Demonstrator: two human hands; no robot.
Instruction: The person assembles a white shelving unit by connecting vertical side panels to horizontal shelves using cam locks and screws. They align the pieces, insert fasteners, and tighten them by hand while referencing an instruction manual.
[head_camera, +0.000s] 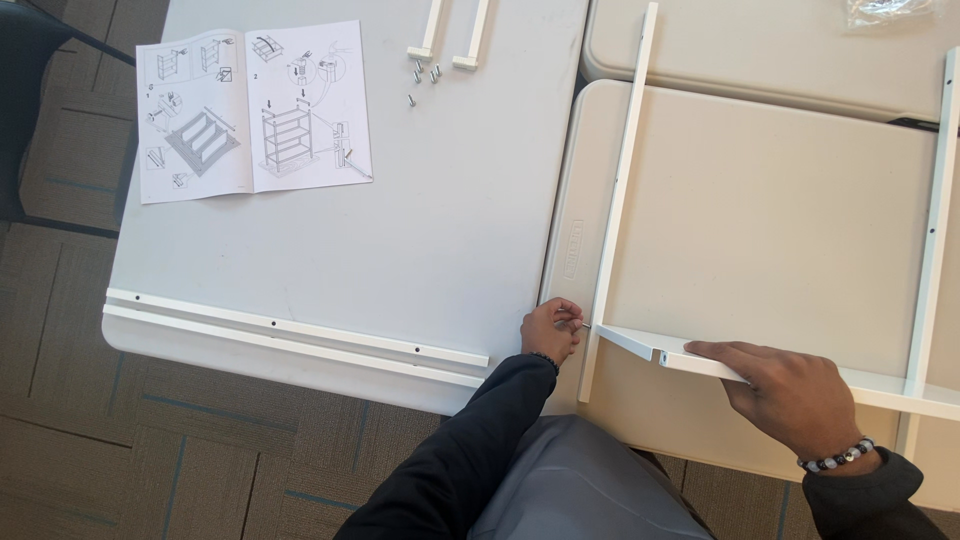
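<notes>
Closest in, dark sleeves and a grey lap lead up to both hands. The left hand (551, 330) has its fingers (566, 310) curled nearly closed, pinching a small metal tool or screw (583, 324) against the outer face of the white upright post (620, 190); which of the two it is cannot be told. The right hand (790, 393), wearing a beaded bracelet (838, 456), lies flat with fingers spread, pressing on the white crossbar (700, 362) that meets that post. Farther out on the grey table (460, 220) lie a white rail (290, 335), an open instruction sheet (253, 108) and loose screws (424, 80).
</notes>
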